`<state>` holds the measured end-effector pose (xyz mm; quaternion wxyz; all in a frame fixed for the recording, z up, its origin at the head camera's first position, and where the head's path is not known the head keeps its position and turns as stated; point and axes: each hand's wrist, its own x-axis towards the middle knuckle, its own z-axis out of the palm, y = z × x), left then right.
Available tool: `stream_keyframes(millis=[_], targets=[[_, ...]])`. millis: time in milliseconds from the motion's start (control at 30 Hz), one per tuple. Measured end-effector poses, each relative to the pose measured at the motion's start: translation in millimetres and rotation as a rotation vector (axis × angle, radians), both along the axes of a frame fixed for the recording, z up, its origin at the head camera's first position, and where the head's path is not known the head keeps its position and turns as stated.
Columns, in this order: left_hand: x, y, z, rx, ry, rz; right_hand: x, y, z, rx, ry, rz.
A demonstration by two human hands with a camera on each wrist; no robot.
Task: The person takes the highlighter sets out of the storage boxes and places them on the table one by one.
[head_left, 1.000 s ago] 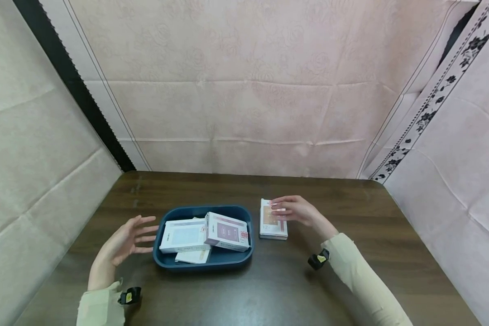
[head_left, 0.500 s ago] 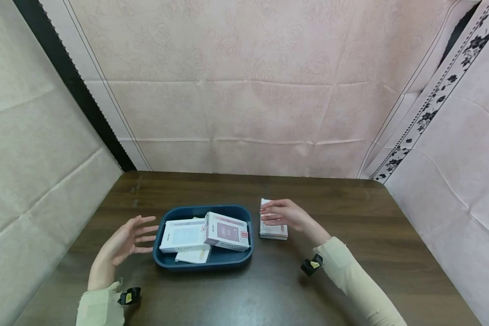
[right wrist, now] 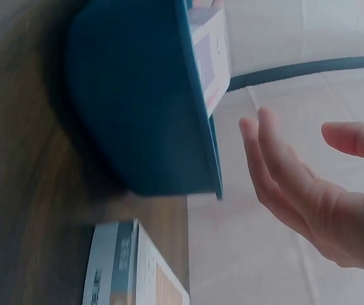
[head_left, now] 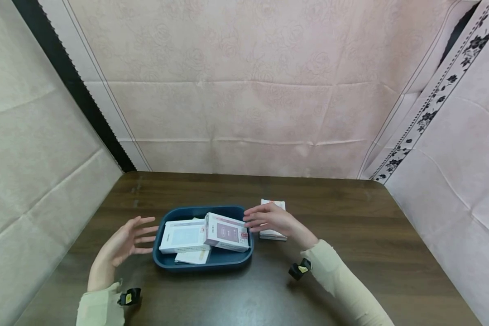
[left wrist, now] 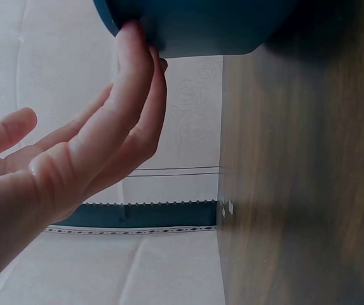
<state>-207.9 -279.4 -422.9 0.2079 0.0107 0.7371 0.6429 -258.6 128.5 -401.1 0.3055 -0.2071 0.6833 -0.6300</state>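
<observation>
A dark blue plastic basin (head_left: 205, 268) stands on the table with several white boxes in it. One box with a purple panel (head_left: 227, 232) leans on top at the right; a box with a pale blue panel (head_left: 183, 236) lies at the left, over a partly covered white box (head_left: 193, 256). My left hand (head_left: 124, 242) touches the basin's left side with extended fingers, as the left wrist view also shows. Fingers extended and holding nothing, my right hand (head_left: 275, 221) hovers by the basin's right rim. Beneath it, a stack of white boxes (head_left: 278, 203) is partly hidden.
The brown wooden table (head_left: 330, 280) reaches back to a pale cloth curtain (head_left: 244, 113). Cloth hangs at both sides too. A black device (head_left: 129, 296) is on the left wrist and a similar device (head_left: 299, 269) on the right wrist.
My right hand has moved left, from over the box stack to the basin's right rim. The left hand, basin and boxes stay in place.
</observation>
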Motion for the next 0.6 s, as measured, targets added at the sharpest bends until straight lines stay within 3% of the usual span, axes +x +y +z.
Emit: stream_keyframes(millis=[200, 367, 600], targets=[[0.9, 1.0, 0.0, -0.002, -0.010, 0.022, 9.4, -16.0, 0.5, -0.015, -0.047, -0.011], [1.4, 1.4, 0.7, 0.001, -0.014, 0.029, 22.3, -31.3, -0.8, -0.054, -0.200, -0.022], [1.1, 1.3, 0.1, -0.001, 0.002, 0.009, 38.0, -43.0, -6.3, -0.184, -0.408, -0.002]])
